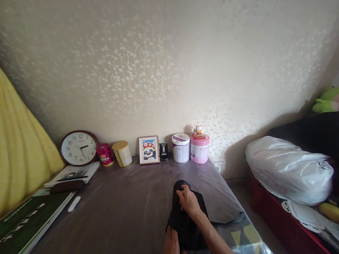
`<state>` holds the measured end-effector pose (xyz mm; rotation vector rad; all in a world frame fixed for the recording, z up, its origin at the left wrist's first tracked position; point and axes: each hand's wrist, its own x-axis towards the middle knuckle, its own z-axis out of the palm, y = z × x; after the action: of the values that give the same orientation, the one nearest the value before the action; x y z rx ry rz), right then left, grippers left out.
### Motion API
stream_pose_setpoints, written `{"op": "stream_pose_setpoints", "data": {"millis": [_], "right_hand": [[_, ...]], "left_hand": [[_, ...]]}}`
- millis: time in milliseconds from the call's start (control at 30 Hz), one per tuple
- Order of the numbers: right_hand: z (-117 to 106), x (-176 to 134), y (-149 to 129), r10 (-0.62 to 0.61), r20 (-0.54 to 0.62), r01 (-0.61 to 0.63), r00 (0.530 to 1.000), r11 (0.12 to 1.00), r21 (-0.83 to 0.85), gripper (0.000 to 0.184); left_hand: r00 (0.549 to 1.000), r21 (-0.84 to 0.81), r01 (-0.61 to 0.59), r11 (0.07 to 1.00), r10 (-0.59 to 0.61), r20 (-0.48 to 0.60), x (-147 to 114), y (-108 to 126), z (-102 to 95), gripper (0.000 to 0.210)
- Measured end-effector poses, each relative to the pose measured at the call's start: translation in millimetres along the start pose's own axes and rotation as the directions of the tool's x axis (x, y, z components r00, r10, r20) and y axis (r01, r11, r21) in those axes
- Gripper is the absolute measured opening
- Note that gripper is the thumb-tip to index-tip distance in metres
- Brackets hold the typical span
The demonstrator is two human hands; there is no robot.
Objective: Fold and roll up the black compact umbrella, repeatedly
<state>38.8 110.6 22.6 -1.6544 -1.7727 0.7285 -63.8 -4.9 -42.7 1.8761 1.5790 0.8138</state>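
A black cloth item (179, 217) lies near the front right of the grey-covered table; its exact kind is not clear. Its far end is rounded, a flap sticks out to the right, and a thin dark strip or cord shows at its left edge. My right hand (188, 201) rests on the far part, fingers curled and pinching the fabric. Close to the table's front edge, my left hand (171, 250) grips the near left side of the cloth, its fingertips partly hidden. My right forearm crosses over the cloth's right side.
Along the wall stand a clock (79, 147), a magenta can (105, 154), a yellow tin (122, 153), a panda picture frame (149, 149) and two tubs (181, 148). A green book (25, 227) and a white pen-like object (74, 204) lie left. A white plastic bag (289, 167) sits right.
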Motion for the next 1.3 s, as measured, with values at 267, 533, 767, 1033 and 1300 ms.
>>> {"op": "stream_pose_setpoints", "data": {"millis": [267, 533, 767, 1033, 1300], "right_hand": [[4, -15, -10, -0.174, 0.063, 0.183, 0.983, 0.966, -0.183, 0.023], [3, -19, -11, -0.191, 0.133, 0.215, 0.973, 0.956, -0.201, 0.023], [-13, -33, -4, -0.402, 0.150, 0.405, 0.903, 0.914, 0.011, 0.027], [-9, -34, 26, -0.618, 0.140, 0.629, 0.773, 0.776, -0.046, 0.029], [1, 28, 31, -0.576, 0.114, 0.587, 0.809, 0.796, -0.147, 0.033]], "left_hand": [[0.989, 0.055, 0.042, 0.998, -0.034, -0.142, -14, -11, 5.4, 0.065], [0.964, 0.247, -0.004, 0.969, 0.069, -0.257, -13, 6, -1.7, 0.066], [0.998, 0.243, 0.036, 0.969, -0.021, -0.063, 1, -6, 12.6, 0.083], [0.996, 0.263, 0.092, 0.960, -0.083, -0.046, 5, -15, 17.5, 0.068], [0.988, 0.177, 0.119, 0.977, -0.100, -0.114, 4, -13, 11.2, 0.065]]}}
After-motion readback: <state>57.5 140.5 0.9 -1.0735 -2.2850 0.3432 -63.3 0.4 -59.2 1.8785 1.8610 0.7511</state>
